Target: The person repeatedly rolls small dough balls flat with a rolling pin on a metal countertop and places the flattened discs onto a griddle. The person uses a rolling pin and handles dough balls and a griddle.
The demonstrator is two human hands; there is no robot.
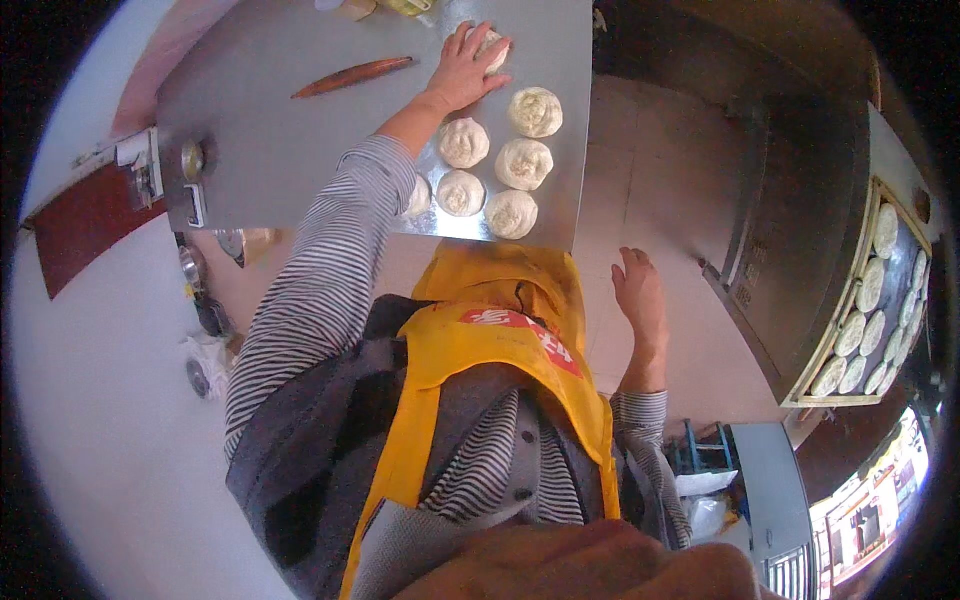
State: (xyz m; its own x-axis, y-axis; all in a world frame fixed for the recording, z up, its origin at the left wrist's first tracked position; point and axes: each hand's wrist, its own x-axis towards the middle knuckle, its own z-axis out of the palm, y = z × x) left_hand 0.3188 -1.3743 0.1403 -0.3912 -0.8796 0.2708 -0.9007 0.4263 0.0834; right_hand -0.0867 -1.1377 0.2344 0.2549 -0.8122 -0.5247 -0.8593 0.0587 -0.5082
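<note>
My left hand (469, 71) rests over a round of dough (493, 51) near the far edge of the metal worktop (255, 150). Its fingers are spread across the top, and the palm hides part of the round. Several coiled, slightly flattened dough rounds (523, 163) lie between that hand and the near edge. My left sleeve partly covers one round (420, 196). To the left of the hand lies a tapered wooden rolling pin (352, 77). My right hand (640, 289) hangs beside the worktop over the floor, empty, with its thumb apart from loosely bent fingers.
On the right, a tray (840, 401) of several flat dough discs (850, 333) sits on a dark metal unit (772, 247). A small bowl (192, 160) and a white device (196, 205) are at the worktop's left end. A pale cabinet (772, 480) stands lower right.
</note>
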